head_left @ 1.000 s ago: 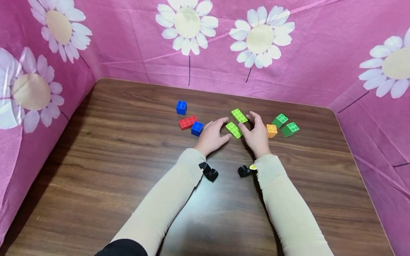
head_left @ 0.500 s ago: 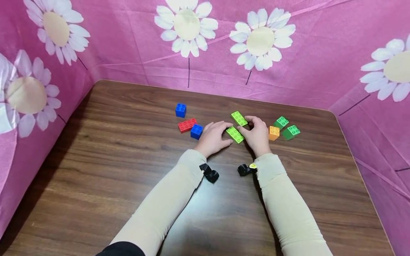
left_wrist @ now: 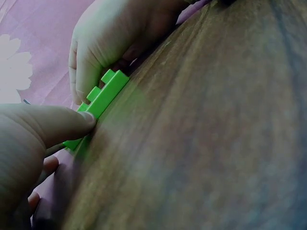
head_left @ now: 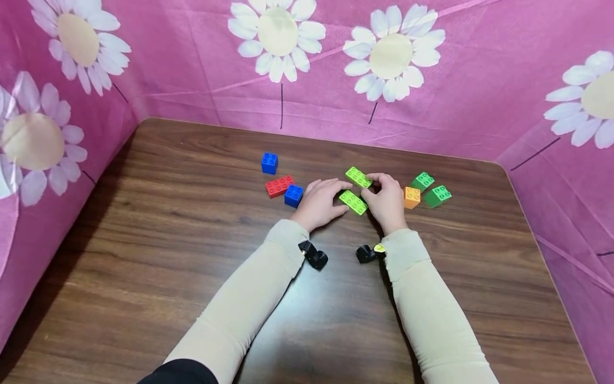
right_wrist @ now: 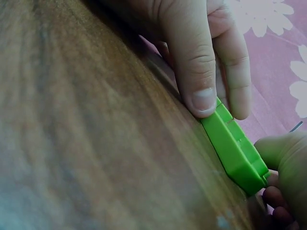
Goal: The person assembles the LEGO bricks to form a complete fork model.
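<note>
Two flat lime green toy bricks lie close together on the table: the far lime brick (head_left: 358,177) and the near lime brick (head_left: 353,202). My left hand (head_left: 320,205) holds the near brick's left end between thumb and index finger; in the right wrist view the left thumb (right_wrist: 199,72) touches that brick (right_wrist: 232,146). My right hand (head_left: 386,202) has its thumb and index finger around the right end of the far brick, with the thumb between the two bricks. In the left wrist view the right hand (left_wrist: 120,38) sits beyond a lime brick (left_wrist: 103,98).
To the left lie a blue brick (head_left: 269,163), a red brick (head_left: 279,186) and another blue brick (head_left: 293,196) near my left hand. On the right are an orange brick (head_left: 411,197) and two green bricks (head_left: 438,197). A pink flowered cloth (head_left: 316,106) surrounds the wooden table (head_left: 206,186).
The near lime brick has shifted slightly toward me with the left hand, and the gap between the lime bricks has widened. My right thumb has moved away from the near brick's corner.
</note>
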Action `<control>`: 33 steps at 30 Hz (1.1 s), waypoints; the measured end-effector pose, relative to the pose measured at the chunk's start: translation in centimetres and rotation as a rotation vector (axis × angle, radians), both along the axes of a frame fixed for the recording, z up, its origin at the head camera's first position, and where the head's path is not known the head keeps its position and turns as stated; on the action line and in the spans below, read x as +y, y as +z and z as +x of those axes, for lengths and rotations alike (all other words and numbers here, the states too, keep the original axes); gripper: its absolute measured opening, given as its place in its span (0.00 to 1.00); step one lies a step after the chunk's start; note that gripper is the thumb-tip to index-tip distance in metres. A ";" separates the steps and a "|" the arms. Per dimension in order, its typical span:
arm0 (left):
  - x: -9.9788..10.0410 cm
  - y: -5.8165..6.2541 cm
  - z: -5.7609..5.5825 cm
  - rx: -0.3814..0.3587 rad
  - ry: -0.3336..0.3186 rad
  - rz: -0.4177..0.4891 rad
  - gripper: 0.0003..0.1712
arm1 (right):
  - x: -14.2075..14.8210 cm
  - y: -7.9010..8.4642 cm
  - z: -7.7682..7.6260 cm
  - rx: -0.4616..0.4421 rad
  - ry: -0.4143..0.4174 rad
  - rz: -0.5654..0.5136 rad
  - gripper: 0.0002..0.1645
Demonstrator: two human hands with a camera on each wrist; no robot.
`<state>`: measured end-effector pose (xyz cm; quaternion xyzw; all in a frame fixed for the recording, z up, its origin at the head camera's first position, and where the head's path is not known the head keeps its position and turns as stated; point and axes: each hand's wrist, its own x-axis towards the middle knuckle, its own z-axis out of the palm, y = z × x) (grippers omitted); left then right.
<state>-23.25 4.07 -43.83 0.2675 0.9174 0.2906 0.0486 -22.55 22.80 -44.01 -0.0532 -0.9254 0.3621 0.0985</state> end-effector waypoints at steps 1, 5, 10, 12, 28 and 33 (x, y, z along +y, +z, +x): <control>0.0 0.0 0.0 -0.001 0.000 0.001 0.30 | 0.0 0.0 0.0 -0.001 0.000 0.000 0.20; 0.0 0.0 0.0 -0.006 0.001 0.015 0.25 | 0.1 0.0 0.0 0.011 -0.003 -0.005 0.20; -0.1 0.0 0.1 -0.002 -0.003 0.027 0.23 | 0.1 0.1 0.3 0.030 -0.025 -0.039 0.18; -0.1 0.0 0.2 -0.004 -0.004 0.035 0.22 | 0.1 0.1 0.3 0.031 -0.031 -0.061 0.18; -1.1 -0.1 1.5 -0.039 -0.009 0.205 0.22 | 0.6 -0.3 1.3 0.073 -0.019 -0.152 0.20; -1.7 0.1 2.1 -0.051 0.007 0.226 0.22 | 0.5 -0.3 1.9 0.070 0.005 -0.163 0.21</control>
